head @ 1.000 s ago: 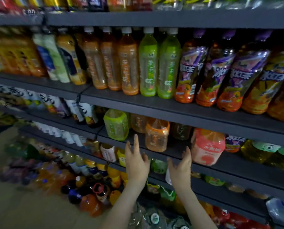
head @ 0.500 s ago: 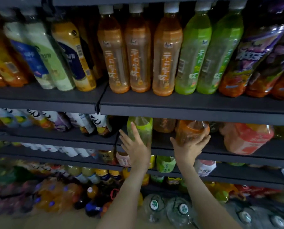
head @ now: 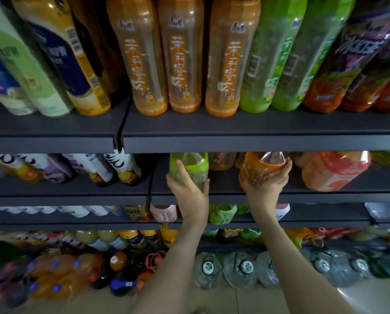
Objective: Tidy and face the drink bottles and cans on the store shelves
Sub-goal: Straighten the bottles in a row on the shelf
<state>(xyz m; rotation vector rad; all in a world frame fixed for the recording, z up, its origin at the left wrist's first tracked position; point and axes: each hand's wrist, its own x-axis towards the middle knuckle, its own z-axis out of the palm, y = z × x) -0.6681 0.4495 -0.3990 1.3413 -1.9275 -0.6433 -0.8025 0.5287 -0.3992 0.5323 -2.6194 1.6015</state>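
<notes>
Left hand (head: 189, 196) gripped a green bottle (head: 195, 164), right hand (head: 265, 189) an orange bottle (head: 256, 169); facing seemingly just begun.

The shelves (head: 257, 143) at mid-frame look like matt, smooth dark-grey metal. Just below, the green bottle (head: 192, 165) and orange bottle (head: 257, 172) are clear glossy plastic with film labels. The water jugs (head: 241, 268) at lower right are crinkled clear plastic.

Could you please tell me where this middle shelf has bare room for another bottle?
Bare dark shelf shows between the green plastic bottle in the left hand and the orange plastic bottle in the right hand. Crowded: the pink plastic jug sits close beside the orange bottle.
</notes>
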